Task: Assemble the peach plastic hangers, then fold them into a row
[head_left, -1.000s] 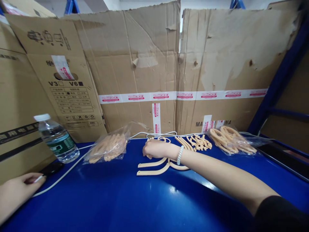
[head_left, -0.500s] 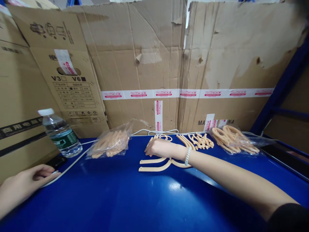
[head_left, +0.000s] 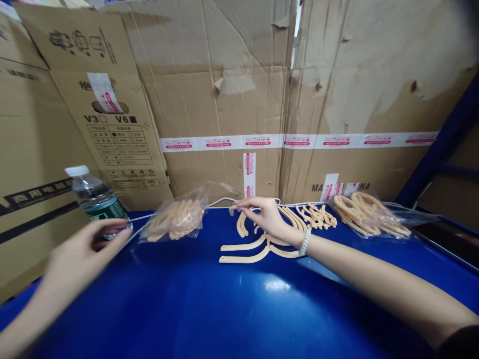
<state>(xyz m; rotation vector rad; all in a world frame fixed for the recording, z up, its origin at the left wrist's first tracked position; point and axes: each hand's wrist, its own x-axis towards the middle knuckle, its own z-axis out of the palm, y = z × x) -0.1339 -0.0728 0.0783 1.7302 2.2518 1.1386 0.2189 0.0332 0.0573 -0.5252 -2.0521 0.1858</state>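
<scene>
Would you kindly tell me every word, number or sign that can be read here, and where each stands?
"V3", beside an unfilled square: left carton
"V6", beside a filled square: left carton
"绝": left carton
"商用电", then unclear characters: far-left carton
"MA" and "NA", parted by tape: back carton
Too small or blurred: left carton's table and pictograms, red tape print, bottle label.

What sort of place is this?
Likely a packing or assembly corner in a workshop or storeroom: loose curved pieces lie on a blue table, a plastic bag holds more, and cardboard stands behind.
</scene>
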